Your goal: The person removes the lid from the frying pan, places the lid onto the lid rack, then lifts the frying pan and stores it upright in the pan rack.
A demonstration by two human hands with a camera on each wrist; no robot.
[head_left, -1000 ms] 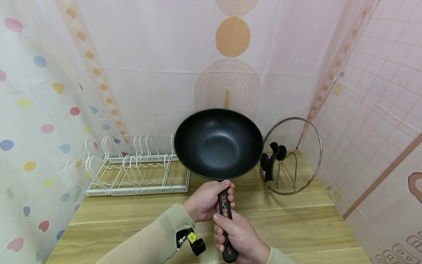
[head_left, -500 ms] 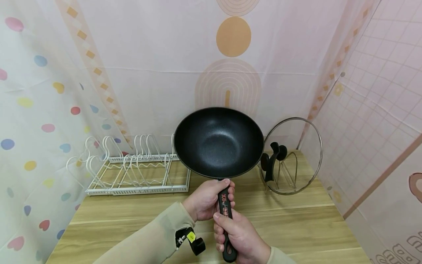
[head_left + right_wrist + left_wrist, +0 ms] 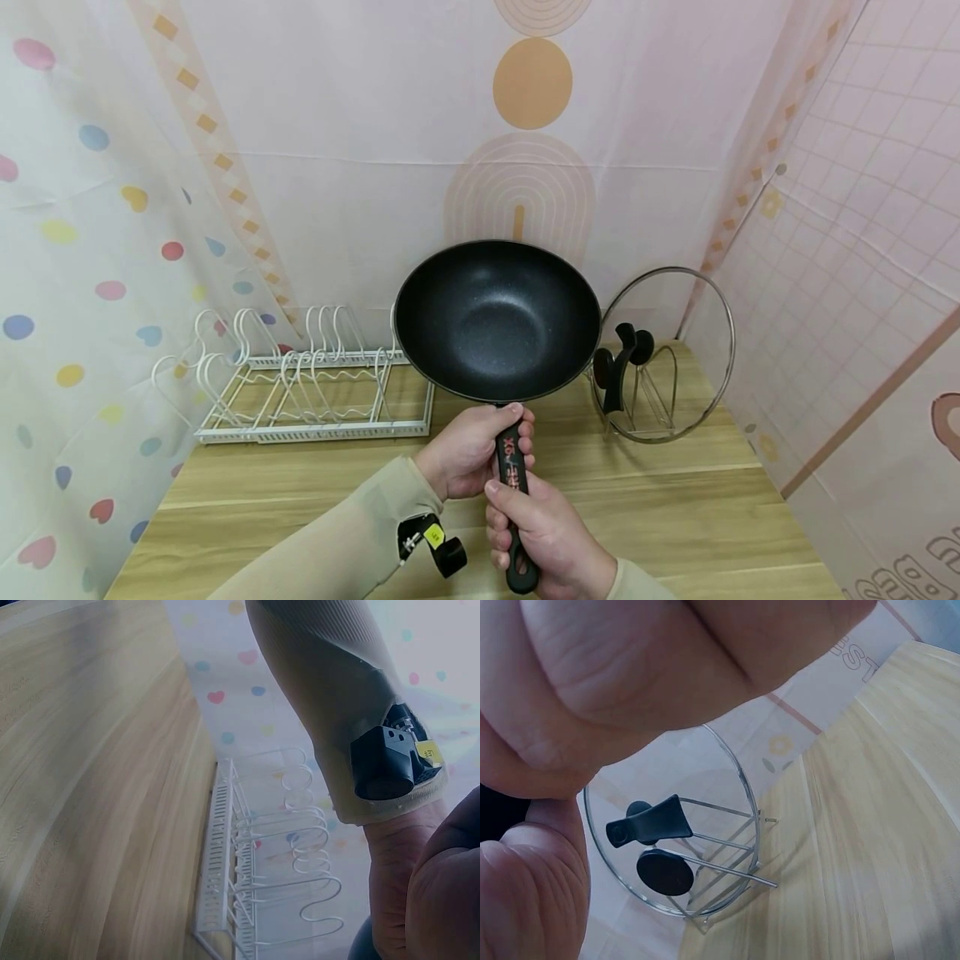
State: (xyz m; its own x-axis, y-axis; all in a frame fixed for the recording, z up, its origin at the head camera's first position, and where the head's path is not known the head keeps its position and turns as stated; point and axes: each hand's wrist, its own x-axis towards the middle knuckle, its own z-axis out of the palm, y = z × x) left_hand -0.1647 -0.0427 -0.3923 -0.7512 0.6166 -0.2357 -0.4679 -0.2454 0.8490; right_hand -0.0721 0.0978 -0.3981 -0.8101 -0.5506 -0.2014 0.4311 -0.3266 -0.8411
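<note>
A black wok (image 3: 495,325) is held up over the table, its dark inside facing me and its long handle (image 3: 513,458) pointing down toward me. My left hand (image 3: 468,454) grips the handle's upper part close under the pan, thumb lying along the top. Lower down, my right hand (image 3: 543,533) wraps the same handle, whose looped end sticks out below the fingers. In the left wrist view, the left hand's fingers (image 3: 630,682) fill the upper left. The right wrist view shows the left forearm's sleeve with its strapped camera (image 3: 382,761), and part of the hands at the lower right.
A white wire dish rack (image 3: 311,433) stands on the wooden table (image 3: 337,483) at the left, its right end close behind the wok. To the right, a glass lid (image 3: 723,367) with a black knob leans upright in a metal wire stand (image 3: 663,400). Patterned curtains enclose the back and sides.
The wok has risen very slightly in the head view, with both hands keeping their grip on the handle. The rack and the lid have stayed in place.
</note>
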